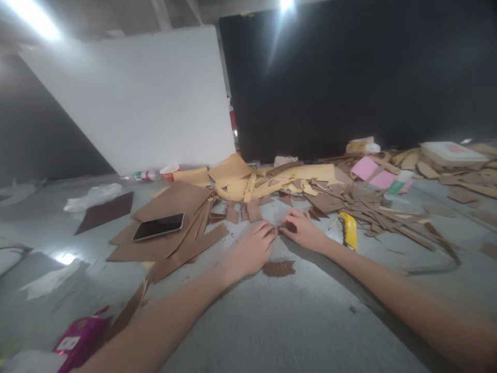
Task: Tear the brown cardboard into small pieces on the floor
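Both my hands meet over the middle of the grey table. My left hand (258, 248) is closed, fingers curled and pressed down, with its fingertips nearly against the right. My right hand (305, 232) pinches at a small dark brown piece (288, 227), whose kind I cannot make out; the left fingertips are at its near end, and what they hold is hidden. Just below the hands lies a small row of brown pieces with a ridged edge (279, 268). Brown sheet offcuts (254, 211) lie beyond the fingers.
A phone (159, 228) lies on stacked brown sheets (174, 199) at left. Right of my right hand is a yellow cutter (349, 230), near heaped brown strips (373, 207). Yellowish scraps (233, 173) line the back. A magenta device (83, 339) stands front left.
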A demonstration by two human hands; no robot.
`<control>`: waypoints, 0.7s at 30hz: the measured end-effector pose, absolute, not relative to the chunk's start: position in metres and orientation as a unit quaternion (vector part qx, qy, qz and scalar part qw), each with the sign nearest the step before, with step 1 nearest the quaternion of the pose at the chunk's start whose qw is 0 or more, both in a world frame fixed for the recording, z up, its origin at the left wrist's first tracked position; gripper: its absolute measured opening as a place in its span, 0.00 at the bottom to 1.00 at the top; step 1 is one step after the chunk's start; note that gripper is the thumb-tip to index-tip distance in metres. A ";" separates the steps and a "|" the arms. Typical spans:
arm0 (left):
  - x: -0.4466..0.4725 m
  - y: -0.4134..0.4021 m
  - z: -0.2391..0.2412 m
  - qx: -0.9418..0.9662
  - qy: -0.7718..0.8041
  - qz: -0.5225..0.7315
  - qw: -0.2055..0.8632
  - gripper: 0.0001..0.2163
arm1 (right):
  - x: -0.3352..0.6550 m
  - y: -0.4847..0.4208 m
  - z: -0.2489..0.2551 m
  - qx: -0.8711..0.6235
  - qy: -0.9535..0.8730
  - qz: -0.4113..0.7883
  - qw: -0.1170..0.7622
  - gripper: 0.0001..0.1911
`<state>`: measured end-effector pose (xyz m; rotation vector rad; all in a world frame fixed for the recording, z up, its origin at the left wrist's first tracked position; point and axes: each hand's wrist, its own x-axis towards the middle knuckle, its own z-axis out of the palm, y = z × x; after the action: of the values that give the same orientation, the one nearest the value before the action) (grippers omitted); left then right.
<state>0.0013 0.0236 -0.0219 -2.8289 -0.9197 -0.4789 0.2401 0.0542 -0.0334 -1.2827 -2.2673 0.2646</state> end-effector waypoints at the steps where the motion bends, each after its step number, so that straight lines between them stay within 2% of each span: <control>1: 0.001 0.023 -0.021 -0.937 -0.305 -0.159 0.065 0.19 | 0.240 0.055 -0.034 -0.474 -0.834 0.100 0.264 0.07; 14: 0.002 0.021 -0.018 -0.940 -0.293 -0.147 0.095 0.19 | 0.237 0.052 -0.031 -0.500 -0.813 0.094 0.283 0.08; 21: 0.001 0.022 -0.022 -0.941 -0.290 -0.142 0.104 0.17 | 0.240 0.053 -0.039 -0.452 -0.843 0.030 0.292 0.10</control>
<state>0.0009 0.0221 -0.0217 -2.7741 -0.8559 -0.4196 0.2403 0.0531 -0.0385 -1.2043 -2.2462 0.0804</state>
